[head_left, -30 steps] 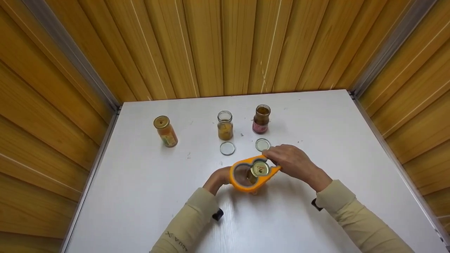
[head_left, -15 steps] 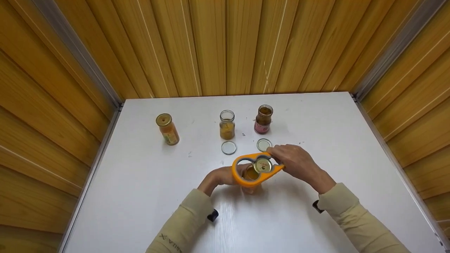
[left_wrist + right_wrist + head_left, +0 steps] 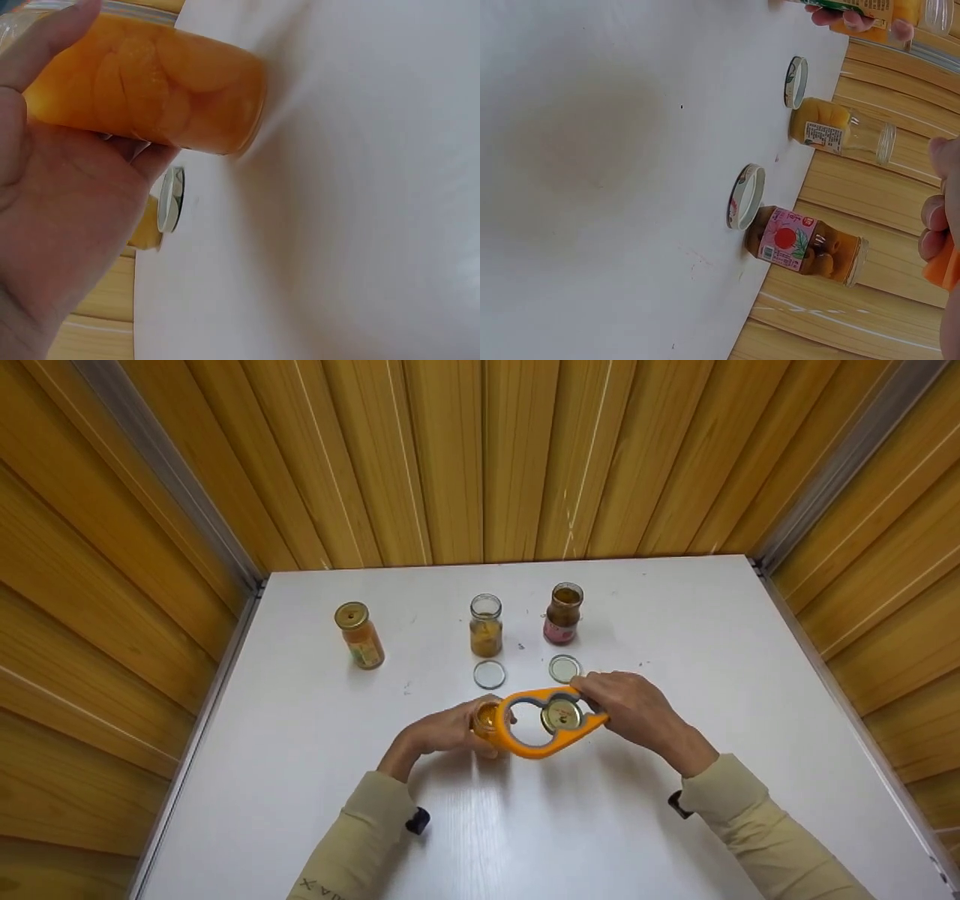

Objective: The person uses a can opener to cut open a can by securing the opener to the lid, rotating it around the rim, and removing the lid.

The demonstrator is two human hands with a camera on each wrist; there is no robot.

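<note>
As left hand point(image 3: 442, 730) grips jar point(image 3: 150, 86), opener point(image 3: 534, 751) near, table edges point(image 3: 420, 570) farther

walls: yellow-brown wood-look panels point(image 3: 450, 457) | corners: grey strips point(image 3: 178, 476) | furniture: white table point(image 3: 262, 780) | light: pale sheen on table

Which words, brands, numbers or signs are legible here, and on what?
"X" on left sleeve; adjoining letters unclear.
No legible numbers.
Too small or blurred to read:
pink label
white label
held jar's label
far-left jar's label
both loose lids
gold lid in orange opener
</note>
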